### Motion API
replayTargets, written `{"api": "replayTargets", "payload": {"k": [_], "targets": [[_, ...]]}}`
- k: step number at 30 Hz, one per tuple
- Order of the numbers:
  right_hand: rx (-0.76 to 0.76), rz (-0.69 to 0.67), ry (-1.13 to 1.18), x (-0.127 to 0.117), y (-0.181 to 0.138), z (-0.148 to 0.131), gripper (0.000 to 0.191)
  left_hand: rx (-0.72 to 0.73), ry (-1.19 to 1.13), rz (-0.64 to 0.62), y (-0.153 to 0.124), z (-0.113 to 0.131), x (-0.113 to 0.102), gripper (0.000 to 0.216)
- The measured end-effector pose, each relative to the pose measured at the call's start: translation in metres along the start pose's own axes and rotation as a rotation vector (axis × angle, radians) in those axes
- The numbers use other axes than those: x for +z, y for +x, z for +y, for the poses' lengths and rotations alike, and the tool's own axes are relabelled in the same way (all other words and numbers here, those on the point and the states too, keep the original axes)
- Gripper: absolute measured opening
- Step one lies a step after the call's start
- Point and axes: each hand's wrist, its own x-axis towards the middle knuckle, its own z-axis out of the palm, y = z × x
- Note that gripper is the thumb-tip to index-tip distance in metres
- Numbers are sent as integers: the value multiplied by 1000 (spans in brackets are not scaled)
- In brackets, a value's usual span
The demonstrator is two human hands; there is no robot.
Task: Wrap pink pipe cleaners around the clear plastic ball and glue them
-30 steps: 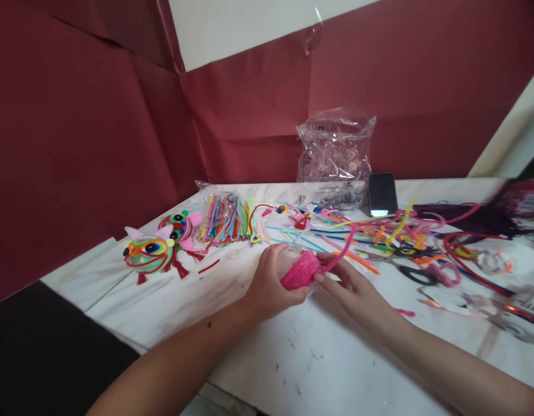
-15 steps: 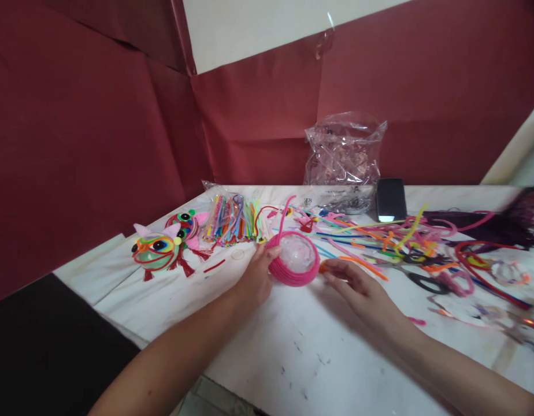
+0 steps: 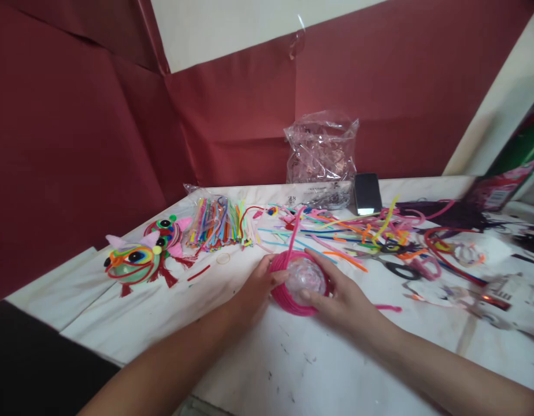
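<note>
Cupping a pink-wrapped ball (image 3: 288, 301) from both sides, the two hands are holding it in front of the person: the left hand (image 3: 260, 284) is gripping the wound strands at the left, its thumb lying across them, and the right hand (image 3: 342, 296) is curving around the opposite flank, thumb reaching onto the clear shell (image 3: 308, 277) that is showing in the middle. The ball is sitting over the near part of the surface (image 3: 327, 370); whether its underside is touching cannot be told. A loose pink strand (image 3: 295, 231) is standing up from its upper left. By its look, the ball is probably weighing very little — the shell seeming smooth, slippery and easily dented, the fuzzy coils offering softer, surer grip. So the wrapped sides are looking like the place to hold, under light, even pressure. Beyond the hands, coloured strands (image 3: 382, 234) are lying scattered, with dark-handled scissors (image 3: 390, 268) resting among them to the right — and a bagged bundle (image 3: 219, 222) is lying to the left, near two decorated animal-like heads (image 3: 139, 263).
</note>
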Motion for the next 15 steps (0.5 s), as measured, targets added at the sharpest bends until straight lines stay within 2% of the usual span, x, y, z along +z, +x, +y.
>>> {"api": "replayTargets", "payload": {"k": [4,9,15], "targets": [[-9,-44,80,-4,4,1,60,-10,0,17,0,2,-3,51],[-31,-54,64,-8,9,-1,50,4,0,5,1,2,-6,53],[-17,-40,83,-6,6,-1,64,-5,22,-7,-2,4,-3,51]]}}
